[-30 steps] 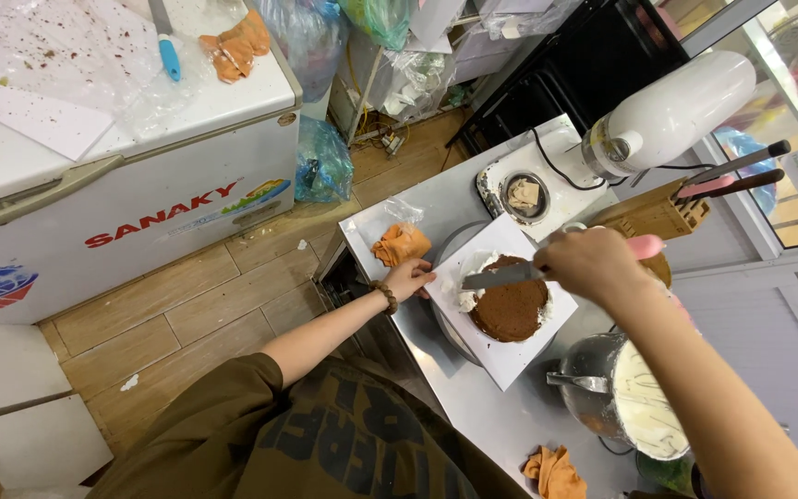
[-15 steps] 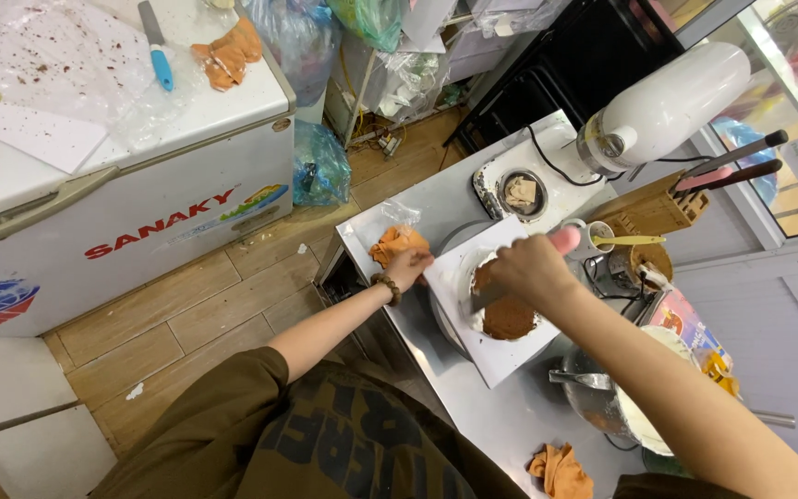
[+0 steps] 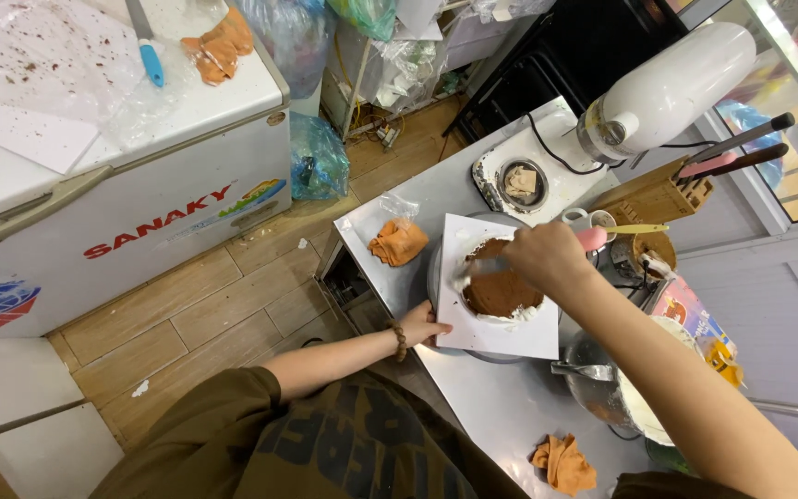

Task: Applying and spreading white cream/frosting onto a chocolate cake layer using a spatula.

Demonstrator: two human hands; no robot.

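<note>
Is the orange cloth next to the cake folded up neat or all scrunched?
Scrunched. The orange cloth sits in a crumpled, bunched heap on the steel counter, beside the white board under the cake.

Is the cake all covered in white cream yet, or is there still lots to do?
Not yet. White cream shows along the near side of the brown cake, so that part looks done. The top is bare brown. The right hand holds a spatula against the cake's far edge, while the left hand touches the rim of the white board under it. Top and probably other sides remain.
</note>
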